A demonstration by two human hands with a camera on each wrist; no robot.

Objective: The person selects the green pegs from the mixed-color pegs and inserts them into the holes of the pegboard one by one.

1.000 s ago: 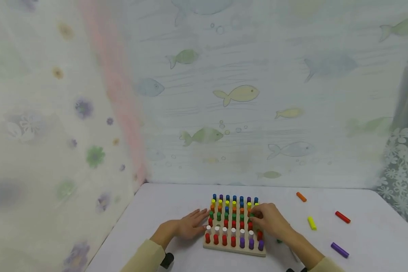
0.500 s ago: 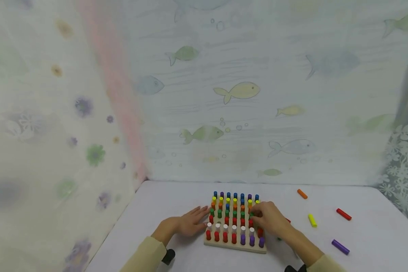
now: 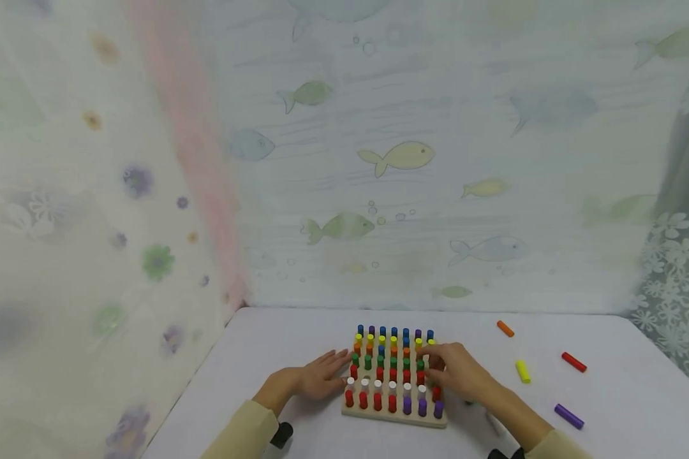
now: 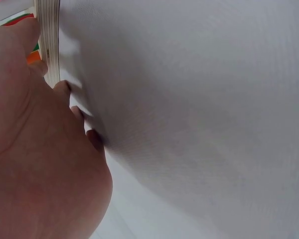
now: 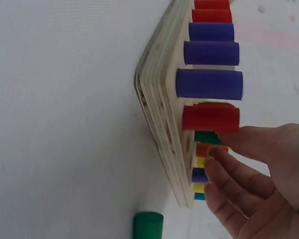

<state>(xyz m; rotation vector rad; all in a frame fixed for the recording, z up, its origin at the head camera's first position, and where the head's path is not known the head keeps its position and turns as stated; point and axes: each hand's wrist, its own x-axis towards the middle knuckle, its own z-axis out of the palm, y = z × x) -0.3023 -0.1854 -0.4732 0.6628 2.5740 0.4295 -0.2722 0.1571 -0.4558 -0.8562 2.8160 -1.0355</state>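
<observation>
Fish-printed fabric is hung behind a white counter (image 3: 275, 344), on which a pegboard (image 3: 394, 415) filled with coloured pegs is set near the front edge. The left hand (image 3: 317, 378) is laid flat and open on the counter, fingertips against the pegboard's left edge. The right hand (image 3: 455, 371) is held over the right-hand rows, fingers curled about a white peg (image 3: 426, 363); loose pegs (image 3: 522, 371) are scattered well apart to the right.

A square wooden pegboard (image 3: 394, 415) lies flat on the white table (image 3: 298, 331), packed with upright pegs (image 3: 392, 403) in coloured rows: blue at the far edge, then yellow, orange, green, red, apparently white, with red and purple nearest.
</observation>
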